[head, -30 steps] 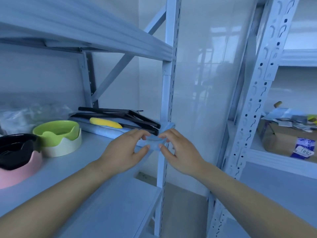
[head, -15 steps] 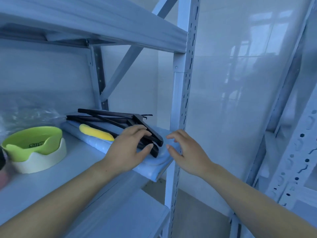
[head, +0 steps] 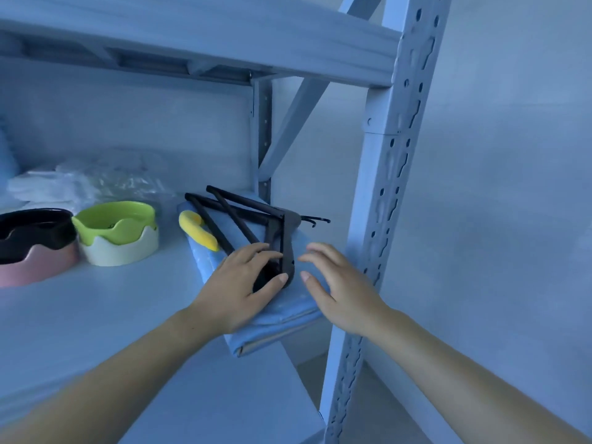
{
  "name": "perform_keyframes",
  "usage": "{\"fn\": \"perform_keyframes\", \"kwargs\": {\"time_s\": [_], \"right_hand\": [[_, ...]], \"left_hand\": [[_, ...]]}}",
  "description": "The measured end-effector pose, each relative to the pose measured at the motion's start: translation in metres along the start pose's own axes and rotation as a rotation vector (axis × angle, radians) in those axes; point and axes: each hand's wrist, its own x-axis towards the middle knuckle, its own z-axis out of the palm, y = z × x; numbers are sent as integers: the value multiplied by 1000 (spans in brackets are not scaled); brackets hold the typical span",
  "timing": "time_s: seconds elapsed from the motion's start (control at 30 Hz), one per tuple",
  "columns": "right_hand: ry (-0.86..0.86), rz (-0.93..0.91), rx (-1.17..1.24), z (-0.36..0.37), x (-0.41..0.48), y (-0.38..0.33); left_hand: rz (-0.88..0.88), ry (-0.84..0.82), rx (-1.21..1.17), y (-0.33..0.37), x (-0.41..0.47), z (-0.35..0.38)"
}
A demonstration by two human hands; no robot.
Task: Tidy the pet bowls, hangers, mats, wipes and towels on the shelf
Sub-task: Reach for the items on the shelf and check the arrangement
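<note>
The left hand [head: 243, 283] curls round the near end of the black hangers [head: 246, 219] lying on the blue mat [head: 285, 312]. The right hand [head: 339, 283] is spread and empty over the mat. The mat overhangs the shelf [head: 112, 315] edge, so tugging the hangers may drag it off.

Head view — close, forward-down onto shelf [head: 96, 315]

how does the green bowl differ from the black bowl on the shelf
The green bowl sits in a cream base; the black bowl sits in a pink base. The green bowl is whole in view and stands nearer the hangers; the black bowl is cut off at the picture's left edge, farther from them. Both stand upright side by side on the shelf, each with a wavy-edged base.
</note>
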Motion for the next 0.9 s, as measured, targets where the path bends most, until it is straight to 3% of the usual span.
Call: {"fn": "perform_keyframes", "kwargs": {"time_s": [0.17, 0.9], "right_hand": [[-77, -91, 53, 15, 13, 0], [-130, -102, 22, 45, 52, 14]], "left_hand": [[-90, 20, 50, 14, -11, 6], [-156, 39, -81, -16, 14, 7]]}}
